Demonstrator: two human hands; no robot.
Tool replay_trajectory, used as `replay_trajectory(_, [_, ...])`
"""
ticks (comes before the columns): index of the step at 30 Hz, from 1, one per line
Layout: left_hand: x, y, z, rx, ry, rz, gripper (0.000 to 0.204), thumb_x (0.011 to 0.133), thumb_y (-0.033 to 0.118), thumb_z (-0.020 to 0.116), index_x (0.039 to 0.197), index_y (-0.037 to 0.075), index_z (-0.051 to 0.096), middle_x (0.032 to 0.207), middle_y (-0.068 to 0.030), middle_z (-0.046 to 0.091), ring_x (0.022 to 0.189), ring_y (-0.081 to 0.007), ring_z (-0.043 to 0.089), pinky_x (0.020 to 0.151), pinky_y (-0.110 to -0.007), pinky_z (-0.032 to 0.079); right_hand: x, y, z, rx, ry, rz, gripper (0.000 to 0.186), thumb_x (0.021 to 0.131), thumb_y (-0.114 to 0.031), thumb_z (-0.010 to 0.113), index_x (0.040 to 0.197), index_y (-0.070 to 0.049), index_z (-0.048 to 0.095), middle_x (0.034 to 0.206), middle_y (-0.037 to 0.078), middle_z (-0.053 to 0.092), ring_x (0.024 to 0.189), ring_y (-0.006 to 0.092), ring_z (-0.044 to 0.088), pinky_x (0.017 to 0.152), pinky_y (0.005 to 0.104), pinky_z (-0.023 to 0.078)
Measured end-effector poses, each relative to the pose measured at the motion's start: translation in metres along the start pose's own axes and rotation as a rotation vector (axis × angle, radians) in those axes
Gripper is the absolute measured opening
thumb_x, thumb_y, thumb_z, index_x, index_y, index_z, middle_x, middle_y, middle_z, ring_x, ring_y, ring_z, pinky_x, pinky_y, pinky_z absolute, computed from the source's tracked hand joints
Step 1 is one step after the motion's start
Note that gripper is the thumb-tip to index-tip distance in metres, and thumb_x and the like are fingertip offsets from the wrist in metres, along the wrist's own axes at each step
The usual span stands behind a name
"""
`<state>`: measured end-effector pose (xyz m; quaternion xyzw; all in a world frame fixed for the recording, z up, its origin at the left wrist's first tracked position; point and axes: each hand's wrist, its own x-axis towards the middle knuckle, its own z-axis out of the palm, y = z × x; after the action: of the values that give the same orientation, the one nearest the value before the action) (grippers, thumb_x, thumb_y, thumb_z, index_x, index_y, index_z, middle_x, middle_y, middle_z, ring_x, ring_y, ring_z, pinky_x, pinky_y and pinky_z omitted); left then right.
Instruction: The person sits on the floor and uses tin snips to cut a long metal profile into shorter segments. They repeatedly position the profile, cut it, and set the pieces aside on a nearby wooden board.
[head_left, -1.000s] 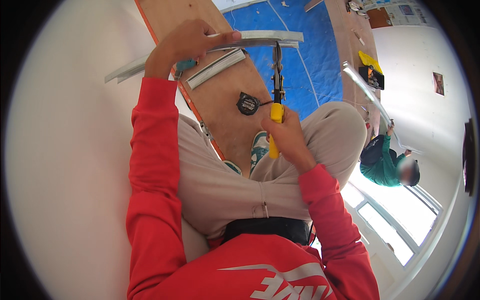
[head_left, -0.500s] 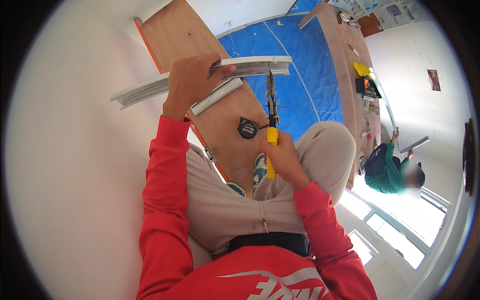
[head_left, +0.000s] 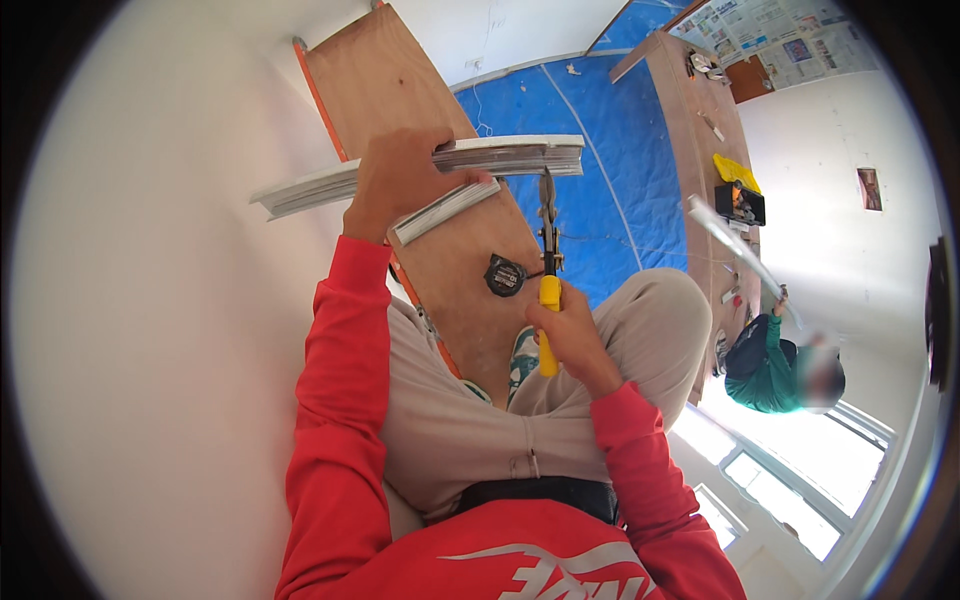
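Observation:
My left hand (head_left: pixel 400 182) is wrapped round a long silvery metal channel (head_left: pixel 515 155), which lies crosswise above the wooden plank. In my right hand (head_left: pixel 572 330) are tin snips (head_left: pixel 549 290) with yellow handles, the blades pointing away from me. Their tip reaches the near edge of the channel, close to its right end; I cannot tell if the blades touch the metal. A shorter metal channel piece (head_left: pixel 445 212) rests on the plank just below my left hand. Nearer to me on the plank sits a black tape measure (head_left: pixel 504 276).
The plywood plank (head_left: pixel 390 75) has orange edging. Blue sheeting (head_left: pixel 610 150) covers the floor beyond. A long wooden bench (head_left: pixel 690 130) at the right bears tools and a black toolbox (head_left: pixel 740 203). Past it, a person in green (head_left: pixel 775 370) holds a long metal strip (head_left: pixel 735 240).
My view has shifted slightly, so the plank and channel appear lower and farther right. Both hands keep their grip. The person's long metal strip has swung to a different angle.

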<state>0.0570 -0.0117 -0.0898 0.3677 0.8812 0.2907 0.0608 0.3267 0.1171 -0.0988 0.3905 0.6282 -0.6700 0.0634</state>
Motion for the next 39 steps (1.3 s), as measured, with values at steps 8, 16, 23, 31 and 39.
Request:
replay_trajectory(8, [0.002, -0.014, 0.001, 0.037, -0.035, -0.031, 0.049, 0.063, 0.033, 0.088, 0.102, 0.006, 0.075, 0.088, -0.014, 0.074, 0.085, -0.0343, 0.072, 0.078, -0.043, 0.055, -0.003, 0.012, -0.01, 0.239, -0.241, 0.16, 0.039, 0.086, -0.012, 0.066, 0.122, -0.003, 0.053, 0.096, 0.004, 0.06, 0.087, 0.0155, 0.063, 0.079, 0.0302, 0.052])
replay_trajectory(16, [-0.004, -0.02, -0.011, -0.086, -0.069, -0.064, 0.054, 0.064, 0.031, 0.084, 0.109, 0.005, 0.071, 0.101, -0.0176, 0.073, 0.093, -0.0371, 0.07, 0.083, -0.044, 0.055, -0.01, 0.011, -0.01, 0.201, -0.252, 0.099, 0.047, 0.085, -0.011, 0.066, 0.129, -0.003, 0.05, 0.104, 0.006, 0.06, 0.099, 0.018, 0.063, 0.092, 0.0311, 0.05])
replay_trajectory(23, [-0.002, -0.013, -0.01, -0.095, -0.1, -0.056, 0.06, 0.066, 0.034, 0.087, 0.115, 0.004, 0.071, 0.103, -0.0167, 0.072, 0.097, -0.0362, 0.07, 0.087, -0.045, 0.055, -0.026, 0.004, -0.007, 0.088, -0.14, 0.003, 0.053, 0.084, -0.01, 0.066, 0.134, -0.003, 0.05, 0.114, 0.008, 0.06, 0.106, 0.0182, 0.061, 0.095, 0.0316, 0.049])
replay_trajectory(31, [-0.004, -0.008, -0.011, -0.111, -0.049, -0.003, 0.06, 0.071, 0.039, 0.09, 0.117, 0.005, 0.072, 0.103, -0.0123, 0.069, 0.094, -0.0323, 0.07, 0.085, -0.043, 0.056, -0.033, -0.066, -0.025, 0.255, 0.221, -0.328, 0.042, 0.088, -0.011, 0.07, 0.124, -0.005, 0.051, 0.108, 0.006, 0.056, 0.097, 0.0151, 0.058, 0.086, 0.0316, 0.05])
replay_trajectory(39, [-0.005, -0.043, 0.004, -0.101, 0.209, 0.013, 0.056, 0.071, 0.018, 0.086, 0.122, 0.006, 0.069, 0.111, -0.0126, 0.067, 0.105, -0.0349, 0.068, 0.09, -0.045, 0.055, 0.098, -0.019, 0.027, 0.117, 0.369, 0.109, 0.066, 0.088, -0.033, 0.077, 0.137, 0.003, 0.052, 0.113, 0.009, 0.064, 0.103, 0.018, 0.061, 0.08, 0.0389, 0.049])
